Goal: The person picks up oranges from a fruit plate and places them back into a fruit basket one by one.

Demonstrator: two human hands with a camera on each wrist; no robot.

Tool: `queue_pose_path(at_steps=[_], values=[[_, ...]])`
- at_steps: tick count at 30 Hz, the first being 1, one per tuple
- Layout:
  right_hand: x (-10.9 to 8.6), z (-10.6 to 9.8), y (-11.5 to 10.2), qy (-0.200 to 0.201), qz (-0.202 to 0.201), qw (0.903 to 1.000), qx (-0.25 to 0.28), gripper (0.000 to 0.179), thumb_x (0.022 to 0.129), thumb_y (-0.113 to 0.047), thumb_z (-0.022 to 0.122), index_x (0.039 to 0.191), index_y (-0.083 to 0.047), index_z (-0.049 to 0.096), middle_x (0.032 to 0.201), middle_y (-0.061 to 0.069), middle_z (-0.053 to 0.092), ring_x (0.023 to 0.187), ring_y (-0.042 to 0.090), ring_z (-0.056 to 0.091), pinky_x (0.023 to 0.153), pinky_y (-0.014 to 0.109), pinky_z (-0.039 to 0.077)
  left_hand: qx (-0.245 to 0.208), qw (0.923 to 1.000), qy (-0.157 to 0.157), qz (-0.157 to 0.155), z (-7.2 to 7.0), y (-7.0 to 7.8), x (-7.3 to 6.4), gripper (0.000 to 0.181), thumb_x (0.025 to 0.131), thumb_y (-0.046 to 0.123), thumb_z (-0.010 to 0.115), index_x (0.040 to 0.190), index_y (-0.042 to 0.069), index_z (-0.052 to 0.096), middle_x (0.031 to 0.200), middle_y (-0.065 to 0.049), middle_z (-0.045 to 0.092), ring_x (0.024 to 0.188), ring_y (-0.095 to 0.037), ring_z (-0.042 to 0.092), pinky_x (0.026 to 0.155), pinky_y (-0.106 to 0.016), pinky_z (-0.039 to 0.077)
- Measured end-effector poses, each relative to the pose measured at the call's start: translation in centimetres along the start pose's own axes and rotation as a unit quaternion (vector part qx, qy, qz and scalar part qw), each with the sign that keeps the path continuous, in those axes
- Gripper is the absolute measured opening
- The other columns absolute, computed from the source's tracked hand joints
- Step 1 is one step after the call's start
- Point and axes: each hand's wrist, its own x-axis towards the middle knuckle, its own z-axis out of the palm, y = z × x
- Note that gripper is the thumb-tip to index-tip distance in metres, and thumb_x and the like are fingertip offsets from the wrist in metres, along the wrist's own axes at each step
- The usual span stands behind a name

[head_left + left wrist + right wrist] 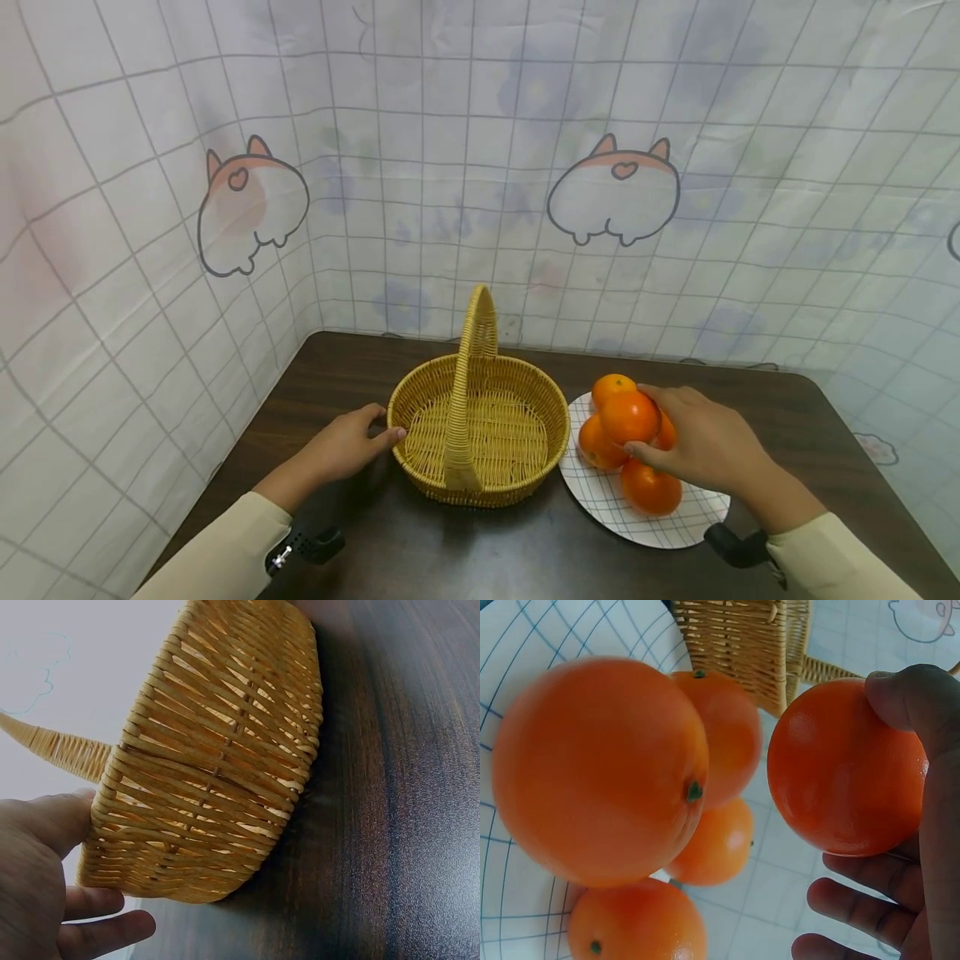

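My left hand (348,442) pinches the left rim of a yellow wicker basket (555,417), thumb over the edge and fingers outside. The basket stands on the table with its tall handle arching over it; nothing lies inside. In the left wrist view its woven side (210,765) fills the middle. Above a plate, my right hand (701,437) grips an orange (628,417) between thumb and fingers. The right wrist view shows this held orange (844,769) apart from the others. Several more oranges, one of them in front (651,488), sit on the white checked plate (622,521).
A dark wooden table (517,558) carries the basket and, to its right, the plate. White grid-patterned cloth (510,183) hangs behind and at the sides, close to the table's back edge.
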Motion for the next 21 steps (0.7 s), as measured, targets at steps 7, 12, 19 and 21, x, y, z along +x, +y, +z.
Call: queue_pose_path(at_steps=[7, 12, 19, 21], values=[[0.5, 0.2, -0.7, 0.004, -0.01, 0.9999, 0.001, 0.091, 0.082, -0.07, 0.073, 0.143, -0.005, 0.057, 0.12, 0.012, 0.068, 0.094, 0.026, 0.063, 0.071, 0.051, 0.057, 0.0, 1.0, 0.0, -0.007, 0.1, -0.1, 0.2, 0.063, 0.1, 0.057, 0.059, 0.135, 0.004, 0.057, 0.134, -0.019, 0.063, 0.126, -0.039, 0.057, 0.099, -0.063, 0.045], [0.9, 0.4, -1.1, 0.002, -0.012, 0.9999, 0.0, 0.088, 0.081, -0.068, 0.076, 0.141, -0.007, 0.058, 0.118, 0.011, 0.067, 0.086, 0.021, 0.061, 0.068, 0.047, 0.058, -0.001, 1.0, -0.001, -0.007, 0.2, -0.2, 0.3, 0.065, 0.1, 0.059, 0.058, 0.135, 0.005, 0.057, 0.134, -0.018, 0.063, 0.126, -0.038, 0.057, 0.099, -0.063, 0.045], [1.2, 0.5, -1.7, 0.008, -0.022, 0.9997, -0.005, 0.084, 0.082, -0.068, 0.075, 0.139, -0.009, 0.059, 0.122, 0.014, 0.067, 0.097, 0.03, 0.065, 0.071, 0.052, 0.058, 0.001, 1.0, -0.001, -0.009, 0.1, -0.3, 0.3, 0.066, 0.099, 0.061, 0.058, 0.134, 0.005, 0.058, 0.132, -0.017, 0.064, 0.126, -0.038, 0.057, 0.099, -0.063, 0.045], [1.3, 0.6, -1.8, 0.008, -0.023, 0.9997, -0.007, 0.084, 0.082, -0.068, 0.074, 0.139, -0.009, 0.059, 0.123, 0.013, 0.067, 0.098, 0.03, 0.065, 0.072, 0.053, 0.058, 0.001, 0.9999, -0.001, -0.01, 0.2, -0.3, 0.4, 0.068, 0.098, 0.063, 0.058, 0.135, 0.005, 0.058, 0.132, -0.017, 0.064, 0.126, -0.038, 0.057, 0.099, -0.063, 0.045]])
